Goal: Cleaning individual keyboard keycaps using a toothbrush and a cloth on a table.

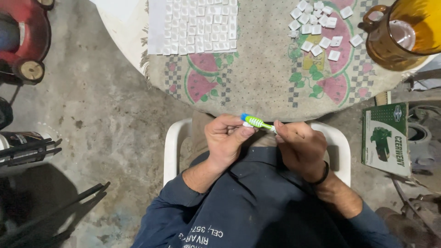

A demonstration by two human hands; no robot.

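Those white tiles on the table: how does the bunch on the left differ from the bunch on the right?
The left tiles lie in tidy rows forming a rectangle, edge to edge; the right tiles are scattered loosely, turned at different angles with gaps between them. The left group holds far more pieces than the right group. The left group sits on a white sheet; the right group lies directly on the patterned tablecloth. Both are small, white and squarish.

Cloth-covered table (266, 87): white keys (321, 27), amber jug (395, 36).
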